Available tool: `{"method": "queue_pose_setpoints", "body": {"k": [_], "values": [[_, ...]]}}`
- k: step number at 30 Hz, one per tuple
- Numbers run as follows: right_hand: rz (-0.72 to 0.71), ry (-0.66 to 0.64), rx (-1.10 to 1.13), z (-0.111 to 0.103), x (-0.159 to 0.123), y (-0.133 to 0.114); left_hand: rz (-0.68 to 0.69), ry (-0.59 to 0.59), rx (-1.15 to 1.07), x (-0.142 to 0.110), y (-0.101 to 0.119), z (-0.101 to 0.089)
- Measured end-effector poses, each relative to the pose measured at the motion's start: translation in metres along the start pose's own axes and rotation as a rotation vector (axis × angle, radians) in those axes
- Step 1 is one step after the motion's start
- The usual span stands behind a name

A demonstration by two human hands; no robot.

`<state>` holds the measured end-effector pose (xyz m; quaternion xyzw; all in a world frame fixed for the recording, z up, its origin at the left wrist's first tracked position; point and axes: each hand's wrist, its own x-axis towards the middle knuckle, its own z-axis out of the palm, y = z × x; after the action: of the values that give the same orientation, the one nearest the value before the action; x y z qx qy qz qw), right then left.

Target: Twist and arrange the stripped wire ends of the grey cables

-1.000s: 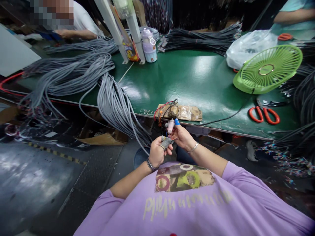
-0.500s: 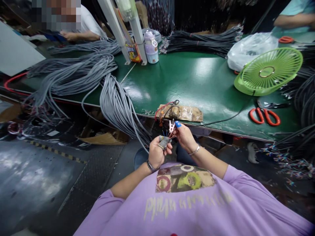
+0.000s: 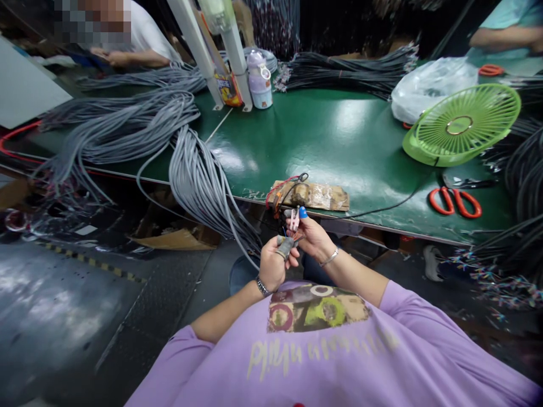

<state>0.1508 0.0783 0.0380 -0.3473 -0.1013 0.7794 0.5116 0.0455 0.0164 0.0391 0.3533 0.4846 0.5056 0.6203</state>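
Observation:
My left hand, its thumb wrapped in a grey cover, is closed on the end of a grey cable. Thin coloured wires fan out from that end towards my other hand. My right hand, with a blue cover on one fingertip, grips a small pinkish-white clip-like piece right by the wires. Its exact kind is too small to tell. Both hands are close together just in front of the table edge. Beyond them lies a worn wooden block with red and black leads on it.
Grey cable bundles hang over the table edge at left. On the green table stand a bottle, a green fan and red-handled scissors. Black cables lie at the back. Two people sit across.
My right hand has moved slightly left and down, bringing the pinkish-white piece closer to my left hand. The wires are now bunched between the hands instead of spread upward.

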Motion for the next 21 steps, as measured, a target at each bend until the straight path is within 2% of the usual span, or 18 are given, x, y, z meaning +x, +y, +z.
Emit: {"method": "queue_pose_setpoints", "body": {"k": [3,10,13,15,18,21], "values": [[-0.007,-0.004,-0.007,0.000,-0.001,0.002,-0.009,-0.006,0.014,-0.001,-0.001,0.000],[0.023,-0.127,-0.097,-0.014,-0.011,-0.002,0.018,-0.008,0.045,-0.006,-0.003,-0.006],[0.110,-0.187,-0.277,-0.023,-0.019,-0.009,0.031,-0.028,0.107,-0.009,-0.005,-0.010],[0.121,-0.215,-0.436,-0.027,-0.024,-0.014,0.035,-0.049,0.162,-0.010,-0.006,-0.013],[0.031,-0.267,-0.661,-0.030,-0.029,-0.020,0.026,-0.095,0.236,-0.011,-0.006,-0.015],[-0.082,-0.357,-0.846,-0.030,-0.032,-0.025,-0.041,-0.182,0.277,-0.011,-0.005,-0.014]]}}
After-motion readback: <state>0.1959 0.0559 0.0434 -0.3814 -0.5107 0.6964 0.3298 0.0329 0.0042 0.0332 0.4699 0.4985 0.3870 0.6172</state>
